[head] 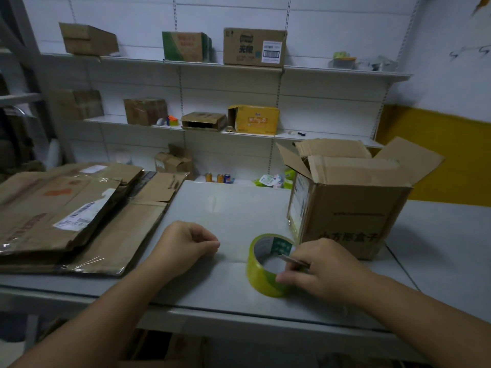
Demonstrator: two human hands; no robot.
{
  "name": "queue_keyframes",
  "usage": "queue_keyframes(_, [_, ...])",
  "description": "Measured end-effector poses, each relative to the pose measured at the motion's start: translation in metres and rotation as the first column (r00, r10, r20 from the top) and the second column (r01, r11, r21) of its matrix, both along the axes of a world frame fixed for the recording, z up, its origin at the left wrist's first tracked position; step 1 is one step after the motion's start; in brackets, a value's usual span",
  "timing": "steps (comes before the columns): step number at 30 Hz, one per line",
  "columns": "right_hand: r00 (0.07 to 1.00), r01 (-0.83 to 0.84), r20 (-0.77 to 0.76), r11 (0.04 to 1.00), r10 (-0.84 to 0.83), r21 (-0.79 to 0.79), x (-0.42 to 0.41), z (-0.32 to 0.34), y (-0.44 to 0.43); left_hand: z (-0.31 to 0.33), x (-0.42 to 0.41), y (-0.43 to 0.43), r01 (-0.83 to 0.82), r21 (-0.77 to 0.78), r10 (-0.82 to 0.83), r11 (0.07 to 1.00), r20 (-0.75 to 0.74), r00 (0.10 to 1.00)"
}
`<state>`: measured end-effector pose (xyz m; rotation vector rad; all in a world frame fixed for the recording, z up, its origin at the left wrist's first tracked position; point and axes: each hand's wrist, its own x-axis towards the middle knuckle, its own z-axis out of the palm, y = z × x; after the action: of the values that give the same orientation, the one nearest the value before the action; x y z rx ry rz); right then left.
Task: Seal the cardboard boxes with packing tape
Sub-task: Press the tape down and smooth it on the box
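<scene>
A roll of yellowish clear packing tape point(261, 277) stands on edge on the grey table point(228, 208). My right hand point(322, 269) pinches a thin metal blade point(292, 260) over the roll's hole, and its lower fingers touch the roll's side. My left hand point(186, 245) rests on the table to the left of the roll, fingers curled, thumb and forefinger pinching what looks like the end of a faint clear tape strip point(233, 254) running to the roll. An open brown cardboard box point(353, 216) stands just behind the roll, its top flaps raised.
A pile of flattened cardboard boxes point(74, 216) covers the table's left side. White wall shelves point(239, 66) behind hold several boxes. Drink cans point(219, 178) and packets point(273, 181) sit past the table's far edge.
</scene>
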<state>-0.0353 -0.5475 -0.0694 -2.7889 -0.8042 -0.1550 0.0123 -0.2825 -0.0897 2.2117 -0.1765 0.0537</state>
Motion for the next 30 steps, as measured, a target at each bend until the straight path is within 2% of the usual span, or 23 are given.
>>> queue_keyframes(5, [0.994, 0.086, 0.058, 0.995, -0.088, 0.040, -0.004, -0.003, 0.013, 0.000, -0.003, 0.023, -0.033, 0.039, 0.031, 0.999, 0.046, 0.998])
queue_keyframes(8, [0.993, 0.074, 0.088, 0.997, -0.077, 0.031, -0.003, -0.001, 0.028, -0.001, -0.001, 0.035, -0.031, 0.150, 0.022, 0.988, 0.061, 0.998])
queue_keyframes(13, [0.997, 0.033, 0.064, 0.994, -0.040, 0.106, -0.001, -0.006, 0.031, -0.001, -0.001, 0.037, 0.011, 0.251, -0.017, 0.968, 0.022, 1.000])
queue_keyframes(17, [0.995, 0.006, 0.096, 0.995, -0.015, 0.100, 0.002, -0.013, 0.027, -0.001, -0.002, 0.027, 0.012, 0.435, -0.024, 0.900, 0.022, 0.999])
queue_keyframes(19, [0.986, -0.068, 0.162, 0.968, 0.029, 0.240, 0.002, -0.015, 0.025, -0.002, -0.001, 0.027, 0.025, 0.479, -0.038, 0.878, 0.017, 0.999])
queue_keyframes(21, [0.951, -0.172, 0.307, 0.901, 0.046, 0.398, 0.002, -0.015, 0.015, 0.002, 0.000, 0.032, 0.024, 0.386, -0.004, 0.922, -0.051, 0.999])
queue_keyframes(23, [0.944, -0.184, 0.330, 0.818, -0.007, 0.545, -0.002, -0.008, -0.001, 0.013, -0.003, 0.035, 0.026, 0.286, 0.004, 0.958, -0.102, 0.995])
queue_keyframes(25, [0.943, -0.130, 0.314, 0.739, -0.115, 0.661, -0.008, 0.010, -0.022, 0.030, -0.009, 0.026, -0.005, 0.239, 0.012, 0.971, -0.028, 1.000])
queue_keyframes(28, [0.937, -0.052, 0.237, 0.571, -0.256, 0.820, -0.012, 0.036, -0.056, 0.066, -0.023, -0.010, -0.014, 0.121, -0.022, 0.993, 0.287, 0.958])
queue_keyframes(29, [0.936, -0.048, 0.227, 0.541, -0.268, 0.840, -0.013, 0.040, -0.069, 0.080, -0.028, -0.026, 0.018, 0.085, -0.050, 0.996, 0.400, 0.915])
queue_keyframes(30, [0.922, -0.050, 0.262, 0.585, -0.284, 0.810, -0.014, 0.042, -0.083, 0.094, -0.033, -0.040, 0.062, 0.042, -0.075, 0.997, 0.495, 0.866])
